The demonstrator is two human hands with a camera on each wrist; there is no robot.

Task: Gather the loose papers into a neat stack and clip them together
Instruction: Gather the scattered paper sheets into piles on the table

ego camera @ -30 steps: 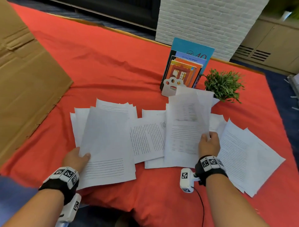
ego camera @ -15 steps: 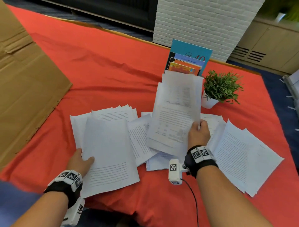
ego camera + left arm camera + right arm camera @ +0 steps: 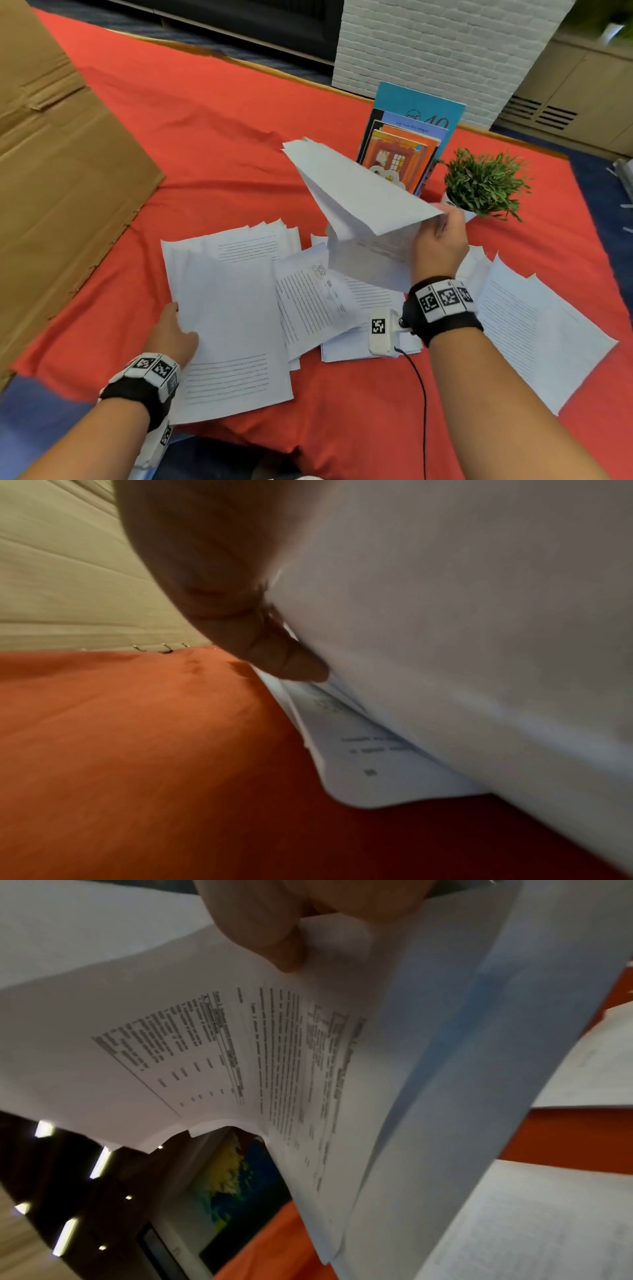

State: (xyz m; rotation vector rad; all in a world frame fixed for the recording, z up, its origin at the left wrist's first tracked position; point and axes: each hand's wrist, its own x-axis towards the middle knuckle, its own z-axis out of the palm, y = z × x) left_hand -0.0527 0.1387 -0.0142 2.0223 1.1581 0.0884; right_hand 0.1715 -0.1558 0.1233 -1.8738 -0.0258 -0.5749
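Note:
Printed white papers lie scattered on a red cloth (image 3: 212,144). My right hand (image 3: 440,236) grips a bundle of sheets (image 3: 359,202) by its near right corner, raised above the table and tilted, blank back up. In the right wrist view my thumb (image 3: 274,936) presses on that bundle's printed side (image 3: 240,1056). My left hand (image 3: 173,334) holds the left edge of a paper stack (image 3: 226,318) lying on the cloth, fingers hidden under it. A finger (image 3: 287,666) touches that stack's underside (image 3: 445,615). More loose sheets lie in the middle (image 3: 315,301) and at the right (image 3: 537,329).
A white stand with upright books (image 3: 404,147) and a small potted plant (image 3: 486,185) sit behind the papers. A large flattened cardboard box (image 3: 58,178) covers the table's left side. A white brick pillar (image 3: 438,44) stands beyond the far edge.
My right hand has lifted its bundle higher and swung it over, so the sheets now tilt with the blank back up. My left hand has kept hold of the left stack.

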